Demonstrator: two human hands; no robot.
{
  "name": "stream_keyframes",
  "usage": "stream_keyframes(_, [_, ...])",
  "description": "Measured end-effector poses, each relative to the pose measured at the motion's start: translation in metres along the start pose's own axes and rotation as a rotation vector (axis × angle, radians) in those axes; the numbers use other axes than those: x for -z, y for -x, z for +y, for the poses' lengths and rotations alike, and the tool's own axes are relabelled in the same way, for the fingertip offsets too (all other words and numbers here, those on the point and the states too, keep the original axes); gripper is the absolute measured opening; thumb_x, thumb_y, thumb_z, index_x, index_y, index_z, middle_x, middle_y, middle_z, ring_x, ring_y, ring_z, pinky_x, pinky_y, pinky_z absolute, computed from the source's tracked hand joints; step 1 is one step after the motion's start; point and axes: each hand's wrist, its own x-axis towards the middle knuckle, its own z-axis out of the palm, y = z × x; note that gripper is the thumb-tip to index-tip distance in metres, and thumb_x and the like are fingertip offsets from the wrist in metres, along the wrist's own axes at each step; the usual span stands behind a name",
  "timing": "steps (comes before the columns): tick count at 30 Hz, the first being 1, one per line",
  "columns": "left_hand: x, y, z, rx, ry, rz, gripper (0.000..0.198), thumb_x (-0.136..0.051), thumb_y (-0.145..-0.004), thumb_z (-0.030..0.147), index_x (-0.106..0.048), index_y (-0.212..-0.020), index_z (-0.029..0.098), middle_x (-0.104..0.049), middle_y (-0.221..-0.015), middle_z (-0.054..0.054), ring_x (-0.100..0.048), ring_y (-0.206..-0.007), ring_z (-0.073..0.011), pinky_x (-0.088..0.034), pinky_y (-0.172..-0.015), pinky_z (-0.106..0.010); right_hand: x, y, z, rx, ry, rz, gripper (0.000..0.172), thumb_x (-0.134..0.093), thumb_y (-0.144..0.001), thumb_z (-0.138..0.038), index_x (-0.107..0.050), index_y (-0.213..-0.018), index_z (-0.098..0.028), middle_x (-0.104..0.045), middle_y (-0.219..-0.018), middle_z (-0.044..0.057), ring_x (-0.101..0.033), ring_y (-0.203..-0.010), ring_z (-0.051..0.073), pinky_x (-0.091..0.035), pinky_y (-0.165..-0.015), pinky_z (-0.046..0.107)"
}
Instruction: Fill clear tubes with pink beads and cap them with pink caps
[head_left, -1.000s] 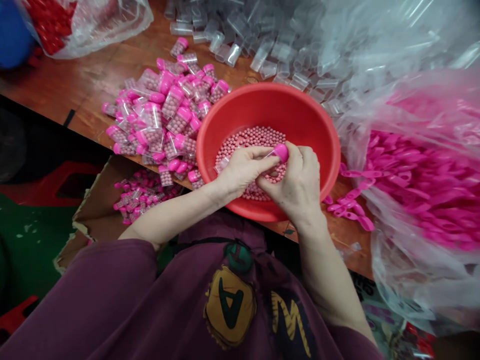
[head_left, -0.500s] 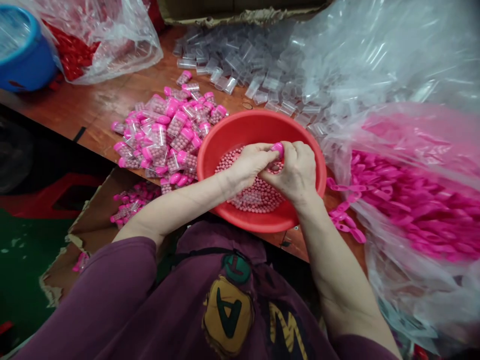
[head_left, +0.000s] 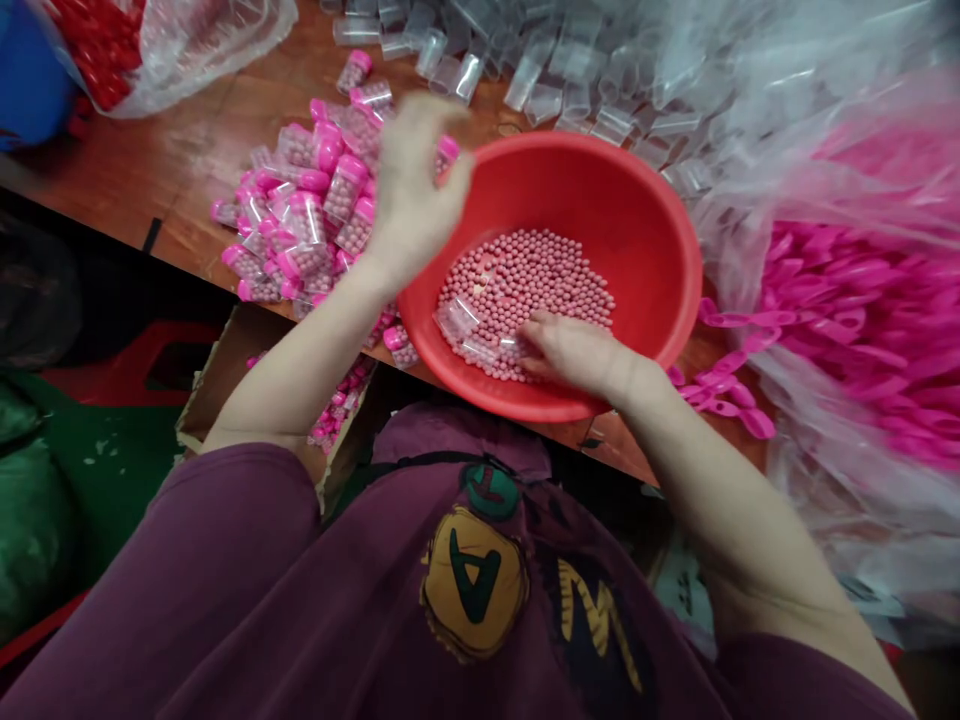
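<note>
My left hand (head_left: 420, 190), smeared by motion, hovers over the right side of a heap of small clear bottles (head_left: 304, 225) with pink caps and pink beads inside. Its thumb and fingers are apart, and I see nothing between them. My right hand (head_left: 574, 350) reaches low into a red plastic bowl (head_left: 585, 165). Its fingers close around the end of a clear plastic tube (head_left: 513, 348) lying among loose pink beads (head_left: 540, 265); the fingertips are partly hidden. Another clear tube (head_left: 457, 318) rests on the beads to the left.
Many empty clear tubes (head_left: 540, 65) lie behind the bowl. At right a plastic bag (head_left: 847, 180) spills bright pink plastic pieces (head_left: 847, 330). A bag of red pieces (head_left: 97, 50) and a blue tub (head_left: 30, 75) stand at far left. Below the table edge sits a cardboard box (head_left: 225, 360).
My hands were together above the bowl with a pink-capped bottle. They have parted: the left moved over the bottle heap without the bottle, the right went down into the beads. The view has shifted.
</note>
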Motion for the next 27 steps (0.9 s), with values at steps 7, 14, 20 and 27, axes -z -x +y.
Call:
stream_keyframes(7, [-0.046, 0.046, 0.105, -0.120, 0.022, -0.630, 0.035, -0.057, -0.098, 0.009, -0.079, -0.126, 0.012, -0.080, -0.129, -0.014, -0.073, -0.126, -0.0272, -0.056, -0.117, -0.046, 0.007, 0.006, 0.033, -0.036, -0.469, 0.552, 0.048, -0.070, -0.091, -0.028, -0.070, -0.138, -0.019, -0.074, -0.121, 0.013, -0.073, -0.096, 0.027, -0.063, -0.090, 0.043])
stream_keyframes(14, [-0.054, 0.025, 0.104, -0.173, 0.002, -0.620, 0.034, -0.062, -0.099, 0.011, -0.077, -0.129, 0.009, -0.078, -0.135, -0.017, -0.069, -0.129, -0.0293, -0.052, -0.118, -0.045, -0.005, -0.005, 0.030, -0.068, -0.792, 0.832, 0.047, -0.081, -0.084, -0.038, -0.060, -0.124, -0.027, -0.076, -0.114, 0.007, -0.074, -0.087, 0.024, -0.066, -0.087, 0.045])
stream_keyframes(20, [-0.063, -0.005, 0.084, -0.162, -0.255, -0.696, 0.034, -0.055, -0.096, 0.007, -0.082, -0.116, 0.010, -0.080, -0.121, -0.020, -0.065, -0.126, -0.0338, -0.051, -0.112, -0.047, -0.001, 0.007, 0.043, -0.098, -0.752, 1.024, 0.049, -0.082, -0.089, -0.048, -0.062, -0.130, -0.029, -0.076, -0.129, 0.008, -0.077, -0.092, 0.024, -0.067, -0.085, 0.043])
stream_keyframes(27, [-0.091, -0.003, 0.072, -0.094, -0.417, -0.751, 0.038, -0.049, -0.094, 0.004, -0.081, -0.114, -0.001, -0.075, -0.127, -0.033, -0.066, -0.135, -0.0429, -0.048, -0.117, -0.054, -0.027, 0.096, 0.097, -0.529, -0.413, 1.351, 0.022, -0.060, -0.106, -0.043, -0.074, -0.111, -0.028, -0.079, -0.115, 0.016, -0.074, -0.098, 0.031, -0.061, -0.094, 0.055])
